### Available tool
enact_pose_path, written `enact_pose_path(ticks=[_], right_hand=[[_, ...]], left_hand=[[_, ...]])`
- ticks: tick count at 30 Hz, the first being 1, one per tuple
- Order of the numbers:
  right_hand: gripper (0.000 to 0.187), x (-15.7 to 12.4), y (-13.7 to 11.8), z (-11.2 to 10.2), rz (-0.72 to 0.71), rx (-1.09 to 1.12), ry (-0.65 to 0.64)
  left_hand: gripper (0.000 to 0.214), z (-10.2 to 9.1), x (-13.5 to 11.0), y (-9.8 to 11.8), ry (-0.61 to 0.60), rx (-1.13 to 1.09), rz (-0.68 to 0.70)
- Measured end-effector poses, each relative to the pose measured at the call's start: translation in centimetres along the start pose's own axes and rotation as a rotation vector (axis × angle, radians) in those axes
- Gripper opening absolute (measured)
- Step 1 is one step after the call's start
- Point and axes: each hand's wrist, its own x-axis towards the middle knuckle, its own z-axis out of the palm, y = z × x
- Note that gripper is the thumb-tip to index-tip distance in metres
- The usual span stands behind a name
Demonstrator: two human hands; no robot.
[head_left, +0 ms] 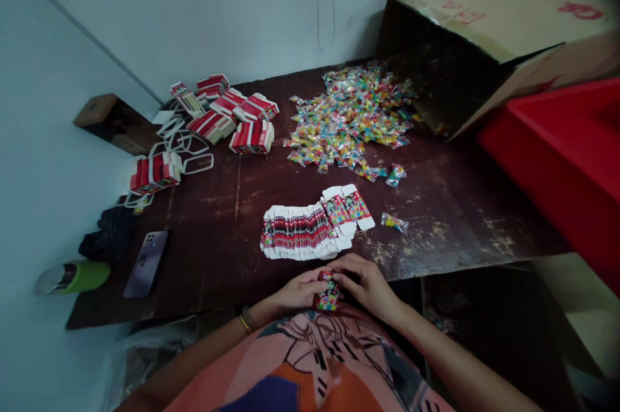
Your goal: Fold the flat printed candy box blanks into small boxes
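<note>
Close to my body, at the table's front edge, I have a small red printed candy box between both hands. My left hand grips its left side, fingers closed around it. At its upper right, the fingers of my right hand are pinched on the box top. Just beyond my hands lies a row of flattened candy boxes, overlapping, with a few fanned out at the right end. One wrapped candy packet lies right of that row. Whether anything is inside the held box cannot be seen.
A large heap of candy packets covers the back of the table. Bundled red-and-white boxes lie at back left. A phone and a green tumbler are left. A cardboard carton and red bin stand right.
</note>
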Motion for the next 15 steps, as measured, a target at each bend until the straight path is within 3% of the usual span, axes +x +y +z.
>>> enact_pose_path(ticks=[8, 15], right_hand=[[0.022, 0.05, -0.1, -0.17, -0.006, 0.072, 0.007], [0.031, -0.01, -0.47, -0.65, -0.146, -0.148, -0.156]], left_hand=[[0.04, -0.07, -0.01, 0.06, -0.028, 0.062, -0.005], [0.041, -0.12, 0.18, -0.43, 0.005, 0.165, -0.007]])
